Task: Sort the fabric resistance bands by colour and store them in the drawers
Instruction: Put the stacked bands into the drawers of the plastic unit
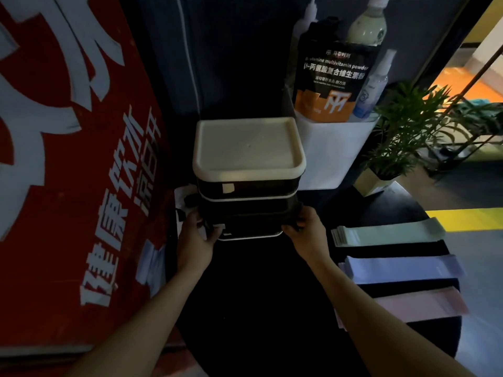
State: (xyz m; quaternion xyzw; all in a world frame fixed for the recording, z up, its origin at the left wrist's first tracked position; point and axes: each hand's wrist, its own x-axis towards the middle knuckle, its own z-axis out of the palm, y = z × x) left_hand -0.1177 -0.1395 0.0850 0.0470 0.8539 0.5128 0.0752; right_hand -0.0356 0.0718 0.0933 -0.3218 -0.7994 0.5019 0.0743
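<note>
A small drawer unit (pixel 249 148) with a cream top and dark drawers stands on a dark round table. My left hand (pixel 197 236) grips the left side of its bottom drawer (pixel 253 225). My right hand (pixel 304 229) grips the drawer's right side, fingers curled round the corner. Whether the drawer is pulled out is hard to tell in the dim light. To the right lie flat stacks of fabric bands: a mint green one (pixel 389 231), a lilac one (pixel 402 268) and a pink one (pixel 424 303), each on dark cloth.
A large red banner (pixel 68 164) with white characters leans at the left. Behind the drawers a white holder (pixel 334 151) carries a black-and-orange powder pouch (pixel 332 80) and bottles. A potted plant (pixel 408 126) stands at the back right.
</note>
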